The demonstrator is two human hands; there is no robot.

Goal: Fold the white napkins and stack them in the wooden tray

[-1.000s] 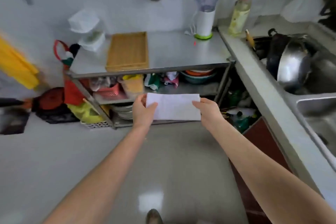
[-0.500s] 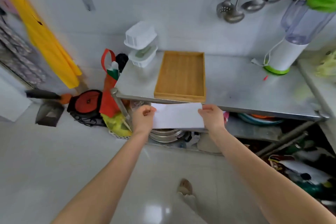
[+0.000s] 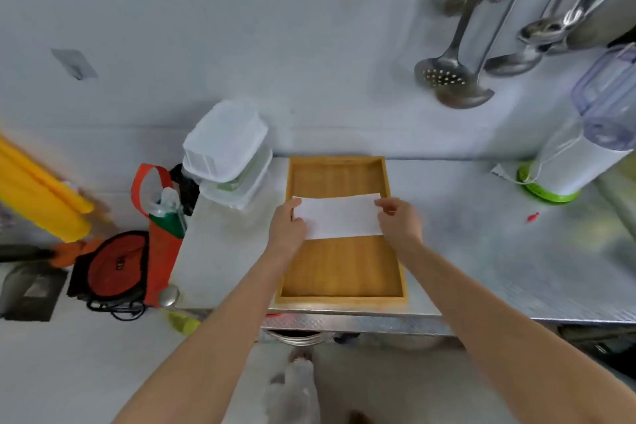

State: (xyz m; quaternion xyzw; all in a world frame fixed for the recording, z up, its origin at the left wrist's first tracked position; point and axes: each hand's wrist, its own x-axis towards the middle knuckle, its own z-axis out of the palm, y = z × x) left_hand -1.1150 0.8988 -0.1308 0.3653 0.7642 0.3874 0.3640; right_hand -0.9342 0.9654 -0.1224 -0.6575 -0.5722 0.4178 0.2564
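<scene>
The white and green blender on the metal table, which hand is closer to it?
Right. The right hand, pinching the folded white napkin over the wooden tray, is on the white blender with the green base side; the left hand grips the napkin's far end.

two bare arms with no sleeves, left hand (image 3: pixel 287 227) and right hand (image 3: pixel 399 222) bare too, no rings, no watch, no gloves, a blurry foot (image 3: pixel 297 356) down low
</scene>
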